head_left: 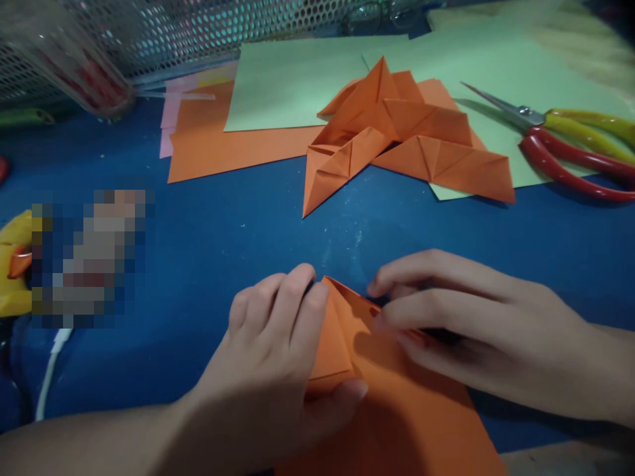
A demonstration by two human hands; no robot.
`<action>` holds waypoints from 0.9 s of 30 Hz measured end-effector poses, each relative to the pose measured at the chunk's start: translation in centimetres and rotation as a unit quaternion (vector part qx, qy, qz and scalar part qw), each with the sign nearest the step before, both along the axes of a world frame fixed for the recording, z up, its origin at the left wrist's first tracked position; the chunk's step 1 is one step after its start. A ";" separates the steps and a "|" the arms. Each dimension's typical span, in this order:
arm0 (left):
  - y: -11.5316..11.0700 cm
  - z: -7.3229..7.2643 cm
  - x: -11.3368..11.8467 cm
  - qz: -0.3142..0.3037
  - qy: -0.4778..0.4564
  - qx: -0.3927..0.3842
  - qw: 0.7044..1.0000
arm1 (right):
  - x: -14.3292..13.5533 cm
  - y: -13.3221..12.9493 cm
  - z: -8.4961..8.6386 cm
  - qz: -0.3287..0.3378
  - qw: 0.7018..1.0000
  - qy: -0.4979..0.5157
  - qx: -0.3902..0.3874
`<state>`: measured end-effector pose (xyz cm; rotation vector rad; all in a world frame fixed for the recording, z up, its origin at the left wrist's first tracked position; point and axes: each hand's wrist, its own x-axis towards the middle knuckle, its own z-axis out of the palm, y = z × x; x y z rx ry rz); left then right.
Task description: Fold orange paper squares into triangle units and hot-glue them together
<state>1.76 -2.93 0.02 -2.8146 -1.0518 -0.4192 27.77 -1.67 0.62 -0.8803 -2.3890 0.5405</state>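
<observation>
A sheet of orange paper (pixel 397 390) lies in front of me, its left upper part folded over into layers. My left hand (pixel 275 337) grips the folded part, fingers along its left side and thumb across the lower edge of the fold. At the sheet's upper right edge, my right hand (pixel 466 324) pinches the paper between fingers and thumb; the thumb is partly hidden. Beyond the hands sit several folded orange paper pieces (pixel 387 119), creased into triangles and bunched together.
Scissors (pixel 536 125) with red and yellow handles rest on green sheets (pixel 307 79) at the right. Flat orange paper (pixel 213 145) lies farther left. A clear container (pixel 84 66) stands by a metal mesh (pixel 198 33). A white cable (pixel 49 370) runs from a blurred-out object on the blue table (pixel 213 225).
</observation>
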 end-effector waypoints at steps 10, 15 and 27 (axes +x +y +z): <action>0.2 0.7 0.5 -0.033 -0.007 0.012 0.999 | -0.5 0.3 0.1 0.132 0.991 -0.002 -0.032; 0.3 1.2 0.7 -0.053 0.003 0.027 0.998 | -0.4 0.4 0.2 0.139 0.990 -0.026 -0.003; 0.3 1.1 0.8 -0.058 -0.005 0.013 0.998 | 0.8 0.2 0.2 0.064 0.997 -0.039 -0.001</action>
